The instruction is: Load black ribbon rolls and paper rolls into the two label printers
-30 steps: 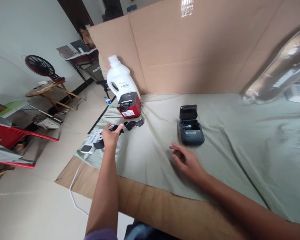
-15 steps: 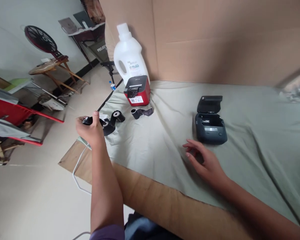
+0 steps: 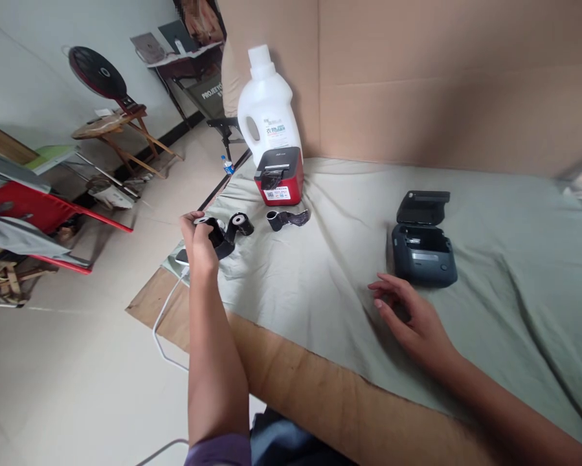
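Note:
My left hand (image 3: 201, 243) grips a black roll (image 3: 204, 221) at the table's left edge; its pale round end faces up between thumb and fingers. Right beside it, another black roll (image 3: 243, 224) with a white core lies on the cloth, a loose black strip running toward my hand. A third black roll (image 3: 274, 221), partly unwound, sits in front of a red and black label printer (image 3: 279, 176). My right hand (image 3: 407, 310) hovers or rests low over the cloth, fingers bent and apart, holding nothing. Just beyond it stands a dark portable printer (image 3: 424, 255) with its lid (image 3: 424, 207) raised.
Behind the red printer stands a white detergent bottle (image 3: 270, 107) against a cardboard panel (image 3: 417, 84). A pale green cloth (image 3: 329, 259) covers most of the wooden table (image 3: 291, 356). A white cable (image 3: 159, 330) hangs off the left edge. Folding chairs and stools stand on the floor at left.
The view has shifted, so the scene sits further right. My left hand has moved slightly right and turned the roll more upright. My right hand keeps its place near the dark printer.

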Demonstrator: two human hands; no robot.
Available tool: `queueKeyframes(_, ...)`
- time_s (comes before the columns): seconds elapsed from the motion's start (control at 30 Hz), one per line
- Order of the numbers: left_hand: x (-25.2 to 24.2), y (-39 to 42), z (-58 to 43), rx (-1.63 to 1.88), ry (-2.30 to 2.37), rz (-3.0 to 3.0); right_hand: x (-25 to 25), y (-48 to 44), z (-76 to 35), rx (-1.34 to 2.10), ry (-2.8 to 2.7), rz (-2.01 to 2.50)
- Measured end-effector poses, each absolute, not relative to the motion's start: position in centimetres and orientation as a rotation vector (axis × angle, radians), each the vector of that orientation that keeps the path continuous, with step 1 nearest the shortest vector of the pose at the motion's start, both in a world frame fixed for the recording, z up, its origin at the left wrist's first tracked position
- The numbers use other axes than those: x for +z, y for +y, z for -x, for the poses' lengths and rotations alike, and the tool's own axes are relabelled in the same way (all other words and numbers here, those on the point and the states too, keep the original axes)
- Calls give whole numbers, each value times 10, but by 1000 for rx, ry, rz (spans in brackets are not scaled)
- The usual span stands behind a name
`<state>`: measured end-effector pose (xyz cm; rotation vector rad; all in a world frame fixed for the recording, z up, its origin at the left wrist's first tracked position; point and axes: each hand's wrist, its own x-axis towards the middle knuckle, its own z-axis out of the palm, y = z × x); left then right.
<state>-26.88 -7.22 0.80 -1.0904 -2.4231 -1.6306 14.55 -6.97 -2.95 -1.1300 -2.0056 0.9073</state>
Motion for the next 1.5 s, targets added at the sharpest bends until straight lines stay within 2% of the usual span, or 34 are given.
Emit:
queueKeyframes(0.13,13,-71,266,-1714,-2381,1086,-30,-70,-146,910,-2010,1117)
queueKeyframes(0.33,19,-74,257,-1365,-2529,1281,-31,-69,-147,903,-2030,1105)
queueKeyframes(0.5,23,-75,249,-948,-2544,1172,-32,-69,-147,895,-2052,1107)
queueKeyframes(1.37,18,-73,225,-539,-2749,921,-34,-67,-149,919,-2077,1104)
queueKeyframes(1.5,23,-71,216,-588,-2652,923,-32,-67,-148,939,-2054,1094)
